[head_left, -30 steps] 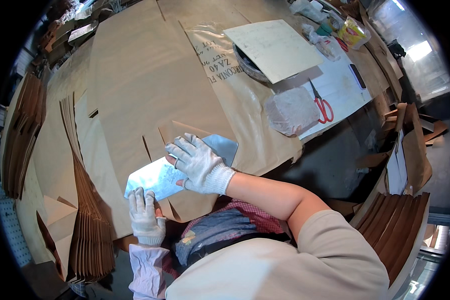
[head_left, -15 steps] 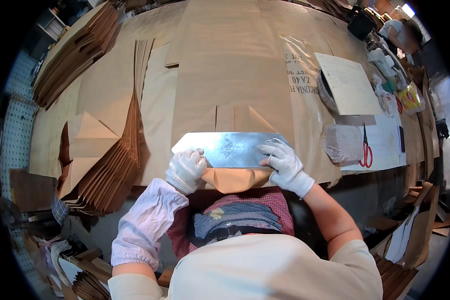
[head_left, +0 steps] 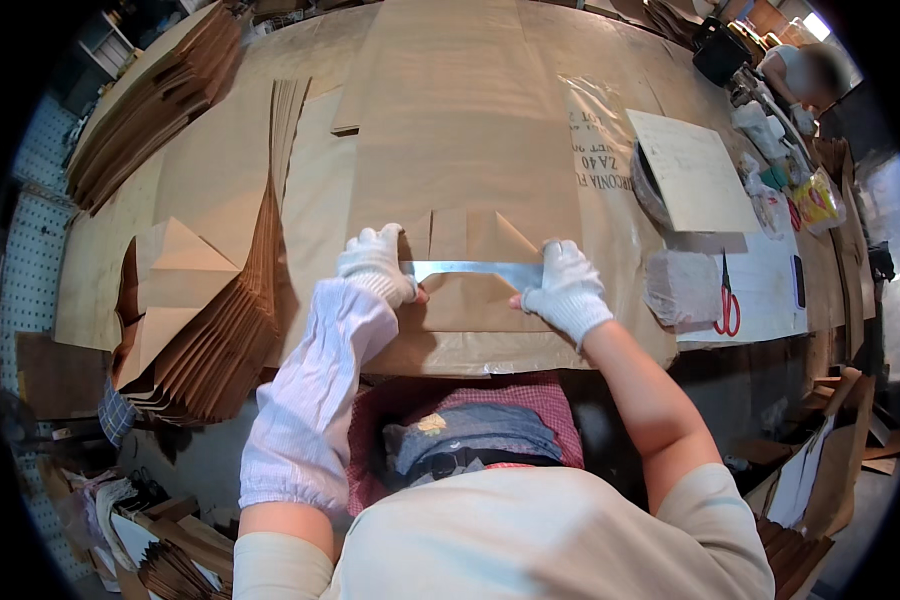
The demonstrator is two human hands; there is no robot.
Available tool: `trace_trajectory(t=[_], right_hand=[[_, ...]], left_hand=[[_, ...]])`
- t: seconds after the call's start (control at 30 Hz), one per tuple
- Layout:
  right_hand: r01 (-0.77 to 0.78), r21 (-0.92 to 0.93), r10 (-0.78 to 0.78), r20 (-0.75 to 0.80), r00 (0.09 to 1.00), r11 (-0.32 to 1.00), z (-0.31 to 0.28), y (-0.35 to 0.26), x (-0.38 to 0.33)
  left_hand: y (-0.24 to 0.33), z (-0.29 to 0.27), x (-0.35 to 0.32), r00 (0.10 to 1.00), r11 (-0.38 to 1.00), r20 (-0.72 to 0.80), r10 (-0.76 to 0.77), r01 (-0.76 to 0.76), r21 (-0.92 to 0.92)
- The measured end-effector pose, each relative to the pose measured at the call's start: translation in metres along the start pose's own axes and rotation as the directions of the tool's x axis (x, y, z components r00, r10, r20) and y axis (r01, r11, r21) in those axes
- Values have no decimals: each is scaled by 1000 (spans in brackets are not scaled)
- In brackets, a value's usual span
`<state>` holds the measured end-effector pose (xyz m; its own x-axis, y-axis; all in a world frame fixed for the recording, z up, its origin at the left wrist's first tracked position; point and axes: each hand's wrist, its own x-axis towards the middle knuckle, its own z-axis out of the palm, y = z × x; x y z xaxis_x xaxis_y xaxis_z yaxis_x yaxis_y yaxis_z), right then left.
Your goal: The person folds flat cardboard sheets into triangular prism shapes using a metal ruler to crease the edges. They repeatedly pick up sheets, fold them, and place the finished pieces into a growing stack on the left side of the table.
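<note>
Both my hands wear white knit gloves and grip a shiny metal plate [head_left: 475, 267] by its two ends. My left hand [head_left: 376, 264] closes round the left end, my right hand [head_left: 568, 292] round the right end. Only a narrow bright strip of the plate shows, so it appears tilted nearly edge-on. Beneath it lies a long brown paper bag [head_left: 460, 130], its near end folded flat with slanting creases and a flap [head_left: 460, 305]. Whether the plate touches the paper I cannot tell.
Left of me stands a fanned pile of folded brown paper bags [head_left: 205, 335]; another stack [head_left: 160, 105] lies farther back. On the right are a wrapped white bundle [head_left: 682, 288], red-handled scissors [head_left: 730, 310] and a pale board [head_left: 692, 170]. A co-worker [head_left: 795, 75] is at far right.
My hands have moved up and away from the table's near edge, tilting the plate from broad face to thin strip. The paper's near end, curled up before, now lies flat.
</note>
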<state>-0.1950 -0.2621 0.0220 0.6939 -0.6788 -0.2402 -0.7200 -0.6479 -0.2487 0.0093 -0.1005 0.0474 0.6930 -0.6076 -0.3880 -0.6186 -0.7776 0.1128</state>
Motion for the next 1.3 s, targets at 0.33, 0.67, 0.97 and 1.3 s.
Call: trace_trajectory(t=[0.33,0.67,0.97,1.3], right_hand=[[542,54,-522,-210,827,838,62,29,18],[685,154,-681,-87,727,712,34,-4,-18],[390,437,-240,-360,901,811,31,25,-12],[-85,394,251,-392,885,915,6,94,41]], left_hand=[[-49,82,27,355,483,-508,785,-864,142],[-8,47,-22,552,542,-270,789,-832,-118],[-90,34,-23,933,862,-352,74,-237,-448],[-72,28,-26,998,984,-58,8,-18,-177]])
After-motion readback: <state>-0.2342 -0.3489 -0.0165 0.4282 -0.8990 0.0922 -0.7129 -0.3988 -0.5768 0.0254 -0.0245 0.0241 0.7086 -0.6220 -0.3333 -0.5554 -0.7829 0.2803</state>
